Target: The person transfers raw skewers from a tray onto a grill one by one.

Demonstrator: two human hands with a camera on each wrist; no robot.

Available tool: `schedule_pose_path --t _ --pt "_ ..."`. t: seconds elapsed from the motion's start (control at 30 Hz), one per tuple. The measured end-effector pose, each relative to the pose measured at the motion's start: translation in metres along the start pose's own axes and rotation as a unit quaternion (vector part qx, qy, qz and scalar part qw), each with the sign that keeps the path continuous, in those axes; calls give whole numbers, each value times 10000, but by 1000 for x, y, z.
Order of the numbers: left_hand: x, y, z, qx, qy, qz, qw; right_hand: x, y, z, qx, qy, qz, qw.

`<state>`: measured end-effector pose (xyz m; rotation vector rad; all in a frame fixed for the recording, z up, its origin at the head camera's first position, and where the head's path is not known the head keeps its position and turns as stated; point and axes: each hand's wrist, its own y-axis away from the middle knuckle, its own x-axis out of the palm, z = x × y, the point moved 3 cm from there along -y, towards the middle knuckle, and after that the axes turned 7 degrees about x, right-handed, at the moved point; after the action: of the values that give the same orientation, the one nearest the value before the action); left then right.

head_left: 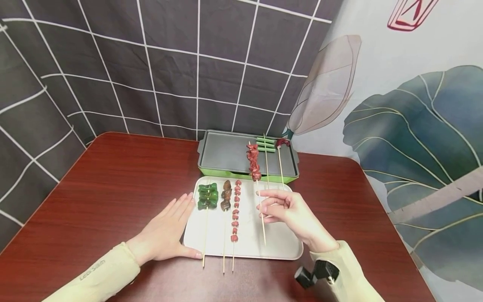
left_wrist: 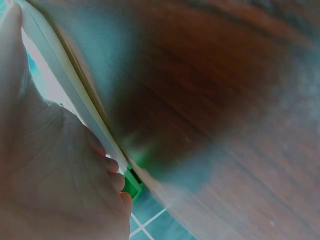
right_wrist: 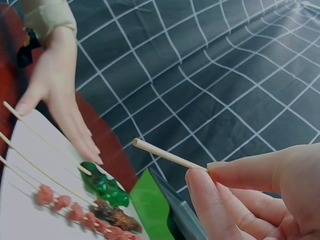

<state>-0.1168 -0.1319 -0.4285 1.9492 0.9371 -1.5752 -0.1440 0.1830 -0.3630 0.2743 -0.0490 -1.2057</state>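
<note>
My right hand (head_left: 283, 209) pinches the wooden stick of a red meat skewer (head_left: 253, 163) between thumb and fingers. In the head view the meat end is over the front of the grill pan (head_left: 226, 151). The stick's blunt end juts past the fingertips in the right wrist view. My left hand (head_left: 167, 233) rests with straight fingers along the left edge of the white tray (head_left: 271, 247). On that tray lie a green pepper skewer (head_left: 208, 196), a brown meat skewer (head_left: 226, 196) and a skewer of small red pieces (head_left: 235, 212).
A green-bean-like skewer (head_left: 266, 144) and a dark red curled skewer (head_left: 282, 143) lie at the pan's right end, their sticks reaching over the tray. The reddish wooden table (head_left: 113, 180) ends at a dark gridded cloth (head_left: 170, 71) behind.
</note>
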Motion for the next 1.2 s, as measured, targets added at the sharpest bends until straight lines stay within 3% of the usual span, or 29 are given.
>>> schedule_pose_path --t 0.67,1.2 --pt "5 0 1 -38 -25 9 10000 -15 -67 27 82 -227 -249 9994" --pt "2 0 0 -11 -61 -26 10000 -22 -104 20 814 -305 -327 9957"
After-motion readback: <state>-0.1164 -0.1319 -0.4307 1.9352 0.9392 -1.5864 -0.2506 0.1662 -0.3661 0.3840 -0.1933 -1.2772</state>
